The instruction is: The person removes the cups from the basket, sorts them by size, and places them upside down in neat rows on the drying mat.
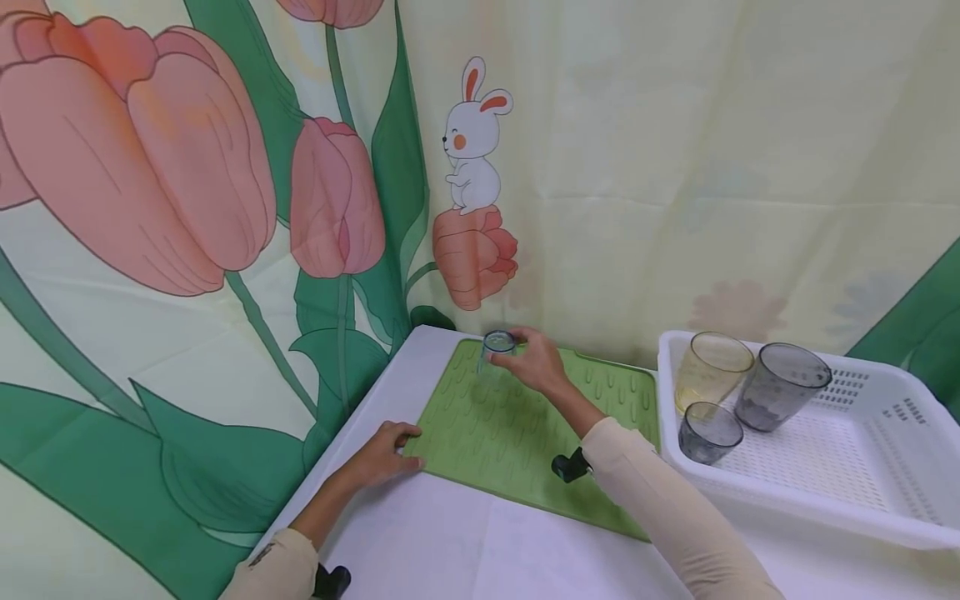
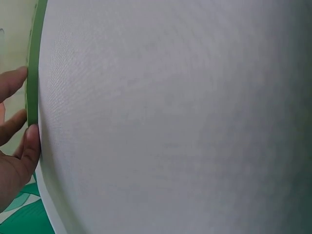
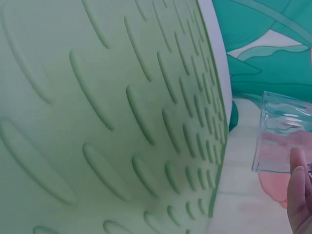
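Observation:
A green ridged mat (image 1: 487, 433) lies on the white table. Over its far left part, the right hand (image 1: 536, 362) holds a small clear glass (image 1: 497, 343) between thumb and fingers. In the right wrist view the fingertips of that hand (image 3: 300, 190) press on the wall of the glass (image 3: 282, 136), beside the mat's edge (image 3: 122, 122). At the near left corner of the mat the left hand (image 1: 382, 454) rests with its fingers spread. The left wrist view has fingers of this hand (image 2: 14, 131) touching the mat's green edge (image 2: 33, 73).
On the right stands a white perforated basket (image 1: 810, 492) with a yellowish glass (image 1: 708, 367), a tall grey glass (image 1: 780, 387) and a small grey glass (image 1: 708, 433) at its left end. A curtain (image 1: 600, 167) with tulips and a rabbit hangs behind the table (image 1: 465, 533).

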Tool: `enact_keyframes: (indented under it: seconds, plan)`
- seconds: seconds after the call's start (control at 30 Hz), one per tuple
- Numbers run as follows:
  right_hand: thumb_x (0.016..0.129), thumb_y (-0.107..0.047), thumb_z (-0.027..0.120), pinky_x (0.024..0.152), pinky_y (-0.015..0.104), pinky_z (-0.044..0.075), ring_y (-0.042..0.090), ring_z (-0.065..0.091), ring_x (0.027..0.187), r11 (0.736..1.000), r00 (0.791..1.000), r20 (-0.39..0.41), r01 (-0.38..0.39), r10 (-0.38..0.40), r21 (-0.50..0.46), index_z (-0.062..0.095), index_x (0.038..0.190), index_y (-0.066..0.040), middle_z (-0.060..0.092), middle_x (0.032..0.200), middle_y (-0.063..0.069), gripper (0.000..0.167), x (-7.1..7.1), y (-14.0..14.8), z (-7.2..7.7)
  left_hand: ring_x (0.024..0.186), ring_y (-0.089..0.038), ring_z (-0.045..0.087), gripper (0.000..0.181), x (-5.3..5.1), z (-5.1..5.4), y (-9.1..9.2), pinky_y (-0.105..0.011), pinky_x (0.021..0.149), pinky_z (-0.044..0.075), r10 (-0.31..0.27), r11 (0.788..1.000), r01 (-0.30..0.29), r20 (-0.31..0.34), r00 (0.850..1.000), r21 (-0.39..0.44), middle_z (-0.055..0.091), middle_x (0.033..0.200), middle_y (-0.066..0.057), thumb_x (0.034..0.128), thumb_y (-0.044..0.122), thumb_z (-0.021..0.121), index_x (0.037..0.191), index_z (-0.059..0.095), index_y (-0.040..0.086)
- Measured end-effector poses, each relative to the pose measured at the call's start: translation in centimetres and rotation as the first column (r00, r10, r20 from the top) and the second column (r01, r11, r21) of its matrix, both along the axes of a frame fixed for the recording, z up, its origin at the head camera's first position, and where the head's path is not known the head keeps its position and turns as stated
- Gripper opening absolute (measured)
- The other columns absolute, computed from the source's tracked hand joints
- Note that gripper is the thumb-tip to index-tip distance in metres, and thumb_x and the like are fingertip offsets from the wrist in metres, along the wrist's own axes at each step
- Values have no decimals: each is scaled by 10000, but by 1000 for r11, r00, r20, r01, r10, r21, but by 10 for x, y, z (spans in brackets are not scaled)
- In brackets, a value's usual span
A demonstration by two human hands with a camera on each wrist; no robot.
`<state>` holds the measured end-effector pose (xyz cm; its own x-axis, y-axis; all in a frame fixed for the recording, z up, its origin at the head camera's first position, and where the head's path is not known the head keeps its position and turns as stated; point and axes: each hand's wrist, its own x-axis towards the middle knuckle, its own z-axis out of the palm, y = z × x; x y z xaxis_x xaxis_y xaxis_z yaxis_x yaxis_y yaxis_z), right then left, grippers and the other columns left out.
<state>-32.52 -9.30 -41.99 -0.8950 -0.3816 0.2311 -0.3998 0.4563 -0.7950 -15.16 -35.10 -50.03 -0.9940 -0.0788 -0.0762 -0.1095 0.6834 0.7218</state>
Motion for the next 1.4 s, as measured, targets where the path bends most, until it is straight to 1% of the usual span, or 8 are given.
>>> enact_keyframes:
  seconds: [0.17,0.3,0.43,0.53,0.73,0.9,1.17,1.4]
  plan:
    - [798,-364,825,933,453,513,294,606,1140,1000,1000,3,-6,6,5,644,1251,-42,664,1210,118,585,-2,-5,-4,1028,-235,498,492,-1,-3,0,-349,857,440,-8,1000,8,4,1000,-16,526,1145,-139,835,137,803,1275,625,6]
    - [799,-377,823,920,449,512,287,607,1129,1000,1000,-5,-4,4,18,653,1231,-51,667,1197,109,567,-4,-9,-8,1039,-228,509,486,-1,-4,1,-367,878,444,2,1000,-2,4,1000,-21,534,1152,-129,835,136,807,1272,631,19]
    - [799,-387,825,911,453,512,291,611,1117,999,1000,-9,3,-3,33,655,1223,-59,670,1190,107,562,-9,-14,-10,1033,-239,512,492,-1,-2,1,-374,871,451,-6,1000,6,-4,1000,-24,534,1139,-139,830,129,807,1270,627,3]
    - [808,-390,816,918,463,512,301,613,1133,999,1000,-11,5,-4,53,647,1238,-53,670,1208,119,573,-12,-17,-12,1030,-241,505,498,-1,-1,1,-369,868,446,-9,1000,9,5,1000,-23,528,1138,-142,834,135,803,1277,622,-1]
    - [811,-390,811,927,462,519,310,617,1171,996,1000,-15,15,-14,91,637,1272,-37,675,1240,133,606,-19,-27,-14,1049,-231,513,493,-1,0,2,-383,880,459,4,1000,-3,24,1000,-15,532,1167,-135,839,142,805,1280,624,18]
    - [802,-388,817,889,463,530,316,631,1128,995,999,-15,31,-29,94,643,1253,-26,685,1213,142,603,-25,-34,-17,1034,-229,499,492,-1,0,2,-369,860,453,0,1000,1,22,1000,-17,527,1147,-132,842,143,803,1282,622,18]
    - [805,-406,812,860,445,532,296,632,1084,989,998,17,64,-67,130,621,1283,-38,683,1204,126,633,-35,-42,-23,1030,-226,490,491,-2,1,3,-357,852,445,10,1000,-10,31,999,-8,521,1126,-122,844,148,799,1284,622,23]
    - [804,-390,823,866,444,526,294,640,1078,988,996,42,76,-82,135,620,1286,-38,691,1193,129,631,-41,-47,-27,1017,-233,489,494,-1,1,3,-361,831,445,-2,1000,2,24,1000,-11,517,1107,-124,837,146,805,1279,622,21]
